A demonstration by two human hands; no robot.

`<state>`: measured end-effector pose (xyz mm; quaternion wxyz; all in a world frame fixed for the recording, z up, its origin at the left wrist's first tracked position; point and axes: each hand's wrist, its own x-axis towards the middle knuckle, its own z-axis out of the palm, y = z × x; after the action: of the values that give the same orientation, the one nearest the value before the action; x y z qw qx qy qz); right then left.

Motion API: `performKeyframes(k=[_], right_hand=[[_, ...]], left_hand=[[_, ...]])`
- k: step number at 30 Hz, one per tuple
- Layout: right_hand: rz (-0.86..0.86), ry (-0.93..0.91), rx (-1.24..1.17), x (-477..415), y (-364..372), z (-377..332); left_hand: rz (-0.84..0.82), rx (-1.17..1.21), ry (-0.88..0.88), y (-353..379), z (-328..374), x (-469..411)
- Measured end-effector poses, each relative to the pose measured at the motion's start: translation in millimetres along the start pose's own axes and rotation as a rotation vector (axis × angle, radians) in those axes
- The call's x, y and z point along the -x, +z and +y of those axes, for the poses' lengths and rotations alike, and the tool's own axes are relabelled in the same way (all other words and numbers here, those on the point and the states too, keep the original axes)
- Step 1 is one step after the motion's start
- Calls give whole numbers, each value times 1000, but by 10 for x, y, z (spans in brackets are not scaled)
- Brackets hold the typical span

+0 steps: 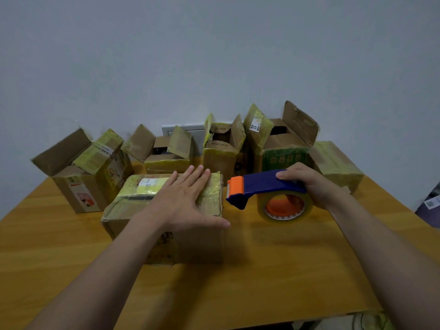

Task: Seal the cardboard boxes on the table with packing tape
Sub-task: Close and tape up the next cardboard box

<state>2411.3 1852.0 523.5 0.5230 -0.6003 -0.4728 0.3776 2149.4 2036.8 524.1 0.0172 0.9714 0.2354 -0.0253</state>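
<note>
**While left grip [188, 203] pins box [202, 244], tape gun [259, 184] is held alongside**

As I read the head view, my left grip lies flat, fingers straight, on top of the closed box at mid tabletop [262, 270]. My right grip [307, 184] is curled round the blue tape gun's handle and holds it just right of the box. The orange nose points at the box's right edge but stands apart from it. The roll [262, 207] hangs under the gun, near the tabletop; I cannot tell if it touches. Four open boxes [221, 158] stand behind along the wall, with a shut one [335, 163] at far right.
</note>
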Motion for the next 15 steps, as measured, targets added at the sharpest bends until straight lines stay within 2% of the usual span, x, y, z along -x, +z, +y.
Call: performKeyframes(k=[6, 11, 15], right_hand=[[-16, 29, 91, -67, 58, -54], [-58, 54, -23, 14, -7, 111], [-23, 73, -75, 49, -40, 269]], left_hand=[[5, 5, 1, -15, 4, 20], [18, 17, 9, -3, -16, -4], [20, 32, 9, 5, -27, -3]])
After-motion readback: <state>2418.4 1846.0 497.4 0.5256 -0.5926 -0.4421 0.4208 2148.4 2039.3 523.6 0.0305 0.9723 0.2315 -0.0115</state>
